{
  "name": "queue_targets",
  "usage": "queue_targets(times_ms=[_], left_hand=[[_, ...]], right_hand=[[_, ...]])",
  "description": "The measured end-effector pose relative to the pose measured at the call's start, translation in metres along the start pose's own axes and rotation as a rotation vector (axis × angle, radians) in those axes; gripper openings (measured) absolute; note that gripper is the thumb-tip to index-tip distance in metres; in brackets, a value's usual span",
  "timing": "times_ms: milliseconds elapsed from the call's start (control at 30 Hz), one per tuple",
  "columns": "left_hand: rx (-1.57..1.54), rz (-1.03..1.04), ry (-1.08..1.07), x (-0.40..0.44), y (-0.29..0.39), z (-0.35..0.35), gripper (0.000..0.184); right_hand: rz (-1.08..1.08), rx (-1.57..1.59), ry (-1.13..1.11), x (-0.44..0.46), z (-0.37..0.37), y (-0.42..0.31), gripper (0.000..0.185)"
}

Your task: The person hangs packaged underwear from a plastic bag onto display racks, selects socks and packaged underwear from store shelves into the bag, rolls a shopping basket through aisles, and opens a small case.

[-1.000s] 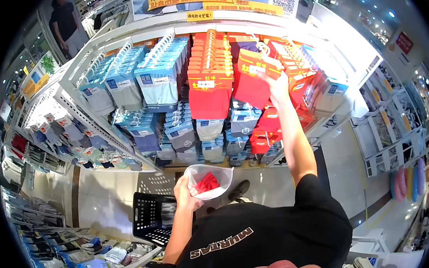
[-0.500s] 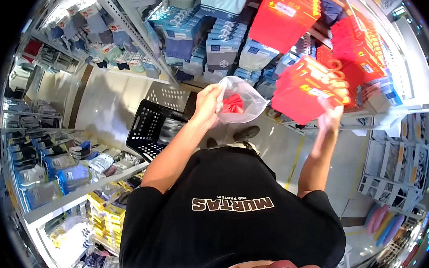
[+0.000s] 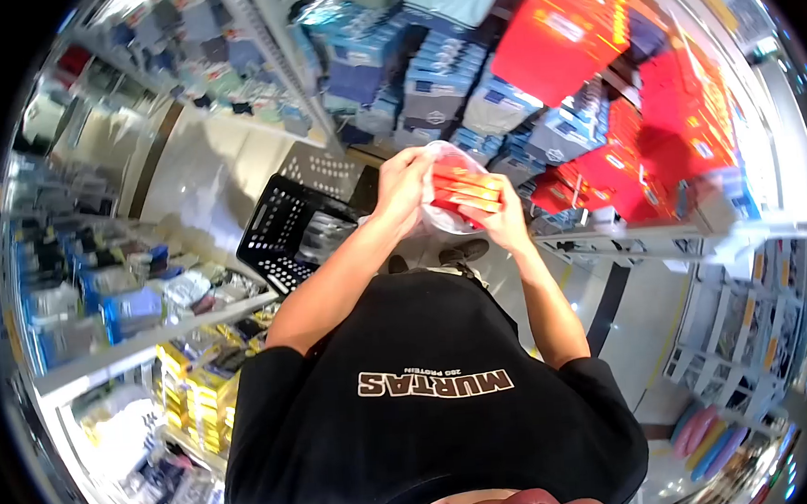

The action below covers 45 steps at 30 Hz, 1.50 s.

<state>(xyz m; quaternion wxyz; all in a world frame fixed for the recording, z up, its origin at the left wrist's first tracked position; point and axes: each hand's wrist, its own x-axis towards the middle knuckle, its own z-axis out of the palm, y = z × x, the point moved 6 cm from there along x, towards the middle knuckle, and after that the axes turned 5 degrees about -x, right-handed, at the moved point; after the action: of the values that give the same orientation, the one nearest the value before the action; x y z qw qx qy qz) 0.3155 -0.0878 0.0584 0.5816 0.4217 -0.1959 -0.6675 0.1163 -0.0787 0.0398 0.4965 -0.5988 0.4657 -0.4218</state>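
My left hand (image 3: 402,189) is closed on the near-left rim of a translucent plastic bag (image 3: 439,220), which hangs in front of my chest. My right hand (image 3: 507,216) grips a stack of red packaged garments (image 3: 460,189) with orange-gold card tops, set in the mouth of the bag. The lower ends of the packs are hidden by the plastic. Blur keeps me from telling how deep they sit.
A black perforated basket (image 3: 278,237) stands on the floor to the left, with clear-wrapped items inside. Red packs (image 3: 557,35) and blue-grey packs (image 3: 435,88) hang on the rack ahead. A shelf of yellow-labelled packs (image 3: 195,399) lies at lower left.
My right hand has moved left from beside the rack, carrying the red packs into the bag's mouth. My left hand stays on the bag, shifted only slightly.
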Motion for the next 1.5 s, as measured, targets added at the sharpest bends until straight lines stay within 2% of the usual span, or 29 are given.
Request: queue_targets(times_ms=[100,167,267,300,333,367,433,500,567,667,800,833,900,967,1067,1133,1167,1233,1333,1367,1433,1500], left_hand=[[0.140,0.096,0.001,-0.004,-0.012,0.010,0.012],[0.298,0.163,-0.019,-0.013,-0.010,0.018,0.014],[0.387,0.080,-0.056,-0.014,-0.029,0.016,0.017],[0.407,0.107,-0.112,-0.022,-0.035,0.023,0.016],[0.466,0.158,-0.126,-0.029,-0.043,0.028,0.016],[0.525,0.212,-0.129,-0.036,-0.051,0.033,0.015],[0.471,0.187,-0.195,-0.043,-0.060,0.032,0.015],[0.406,0.248,-0.149,-0.050,-0.048,0.037,0.017],[0.573,0.260,-0.128,-0.044,-0.041,0.028,0.019],[0.519,0.343,-0.067,-0.037,-0.034,0.008,0.020],[0.443,0.242,0.040,-0.039,-0.003,-0.009,0.020],[0.408,0.251,0.034,-0.039,0.004,-0.009,0.020],[0.338,0.268,0.011,-0.032,0.014,-0.009,0.020],[0.487,0.386,0.036,-0.023,0.037,-0.011,0.019],[0.323,0.439,0.111,-0.005,0.069,-0.023,0.019],[0.261,0.441,0.152,-0.003,0.094,-0.037,0.018],[0.369,0.503,0.180,0.003,0.099,-0.051,0.018],[0.123,0.366,0.205,-0.001,0.101,-0.071,0.020],[0.413,0.572,0.393,-0.007,0.115,-0.110,0.023],[0.365,0.464,0.417,-0.007,0.110,-0.127,0.022],[0.534,0.556,0.558,0.001,0.102,-0.171,0.023],[0.473,0.506,0.629,0.008,0.090,-0.215,0.022]], right_hand=[[-0.035,-0.472,-0.009,0.000,0.000,-0.009,0.046],[-0.183,-0.665,-0.041,0.000,0.011,-0.005,0.043],[-0.119,-0.860,-0.113,-0.002,0.029,0.003,0.043],[-0.136,-0.872,-0.123,-0.003,0.036,0.002,0.046],[-0.123,-1.024,-0.187,0.003,0.049,0.021,0.041],[0.008,-0.943,-0.267,0.004,0.049,0.043,0.033],[0.090,-0.935,-0.358,-0.004,0.055,0.063,0.028],[-0.257,-0.977,-0.355,-0.010,0.069,0.097,0.033],[-0.226,-0.907,-0.385,-0.008,0.088,0.092,0.037],[-0.108,-0.868,-0.377,-0.009,0.079,0.055,0.043],[0.017,-0.704,-0.424,-0.016,0.057,0.011,0.066],[0.039,-0.681,-0.415,-0.016,0.056,-0.016,0.063],[-0.057,-0.750,-0.450,-0.015,0.054,-0.052,0.062],[-0.060,-0.758,-0.367,-0.015,0.045,-0.075,0.055],[-0.102,-0.658,-0.312,-0.014,0.043,-0.094,0.045],[-0.202,-0.523,-0.249,-0.017,0.036,-0.087,0.039],[-0.182,-0.465,-0.208,-0.019,0.032,-0.080,0.035],[-0.142,-0.350,-0.124,-0.024,0.024,-0.062,0.028],[-0.011,-0.349,-0.113,-0.034,0.015,-0.020,0.025],[0.028,-0.354,-0.115,-0.037,0.014,-0.008,0.025],[0.110,-0.428,-0.184,-0.045,0.013,0.016,0.027],[0.175,-0.461,-0.225,-0.056,0.007,0.049,0.031]])
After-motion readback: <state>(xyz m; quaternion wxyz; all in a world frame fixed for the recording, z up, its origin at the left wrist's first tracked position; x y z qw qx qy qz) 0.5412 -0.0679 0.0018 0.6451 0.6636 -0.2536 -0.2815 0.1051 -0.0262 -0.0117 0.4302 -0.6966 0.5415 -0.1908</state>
